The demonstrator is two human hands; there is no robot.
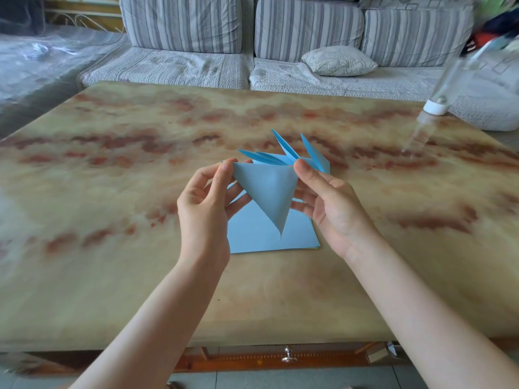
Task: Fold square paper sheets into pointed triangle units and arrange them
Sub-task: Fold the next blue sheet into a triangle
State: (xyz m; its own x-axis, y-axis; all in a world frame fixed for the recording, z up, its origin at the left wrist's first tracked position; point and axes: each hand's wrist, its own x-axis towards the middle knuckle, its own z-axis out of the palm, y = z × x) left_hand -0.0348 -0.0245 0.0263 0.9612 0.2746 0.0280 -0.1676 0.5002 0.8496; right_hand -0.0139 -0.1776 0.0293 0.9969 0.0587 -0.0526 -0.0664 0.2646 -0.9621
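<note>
The triangle point(269, 192) is a smooth, matte blue sheet folded into a downward-pointing shape: a straight top edge, two long sides meeting in a sharp tip at 6 o'clock, the face slightly bowed. It is held in the air above the table's middle, over the stack point(261, 240).

The left hand point(205, 203) pinches the triangle's 10 o'clock corner between thumb and forefinger; its other fingers are loosely spread behind the paper. The right hand point(328, 203) pinches the 2 o'clock corner with the thumb on the front, its remaining fingers spread behind the sheet.

The stack, flat square blue sheets with neat edges, lies on the table right under the triangle's tip. At 12 o'clock from the triangle, the units point(283, 155) sit in a cluster on the table, narrow folded blue points fanning up and out like spikes.

The table point(112, 164) is glossy, with a cream stone pattern streaked in rust-red. At 2 o'clock, near its far edge, a clear bottle point(438, 91) with a white cap leans, blurred. Beyond it at 12 o'clock is a sofa point(182, 23) in grey striped, quilted fabric, with a small pale pillow point(338, 61) on its seat. At 6 o'clock, under the table's near edge, a metal knob point(289, 355) shows on a brown wooden front.
</note>
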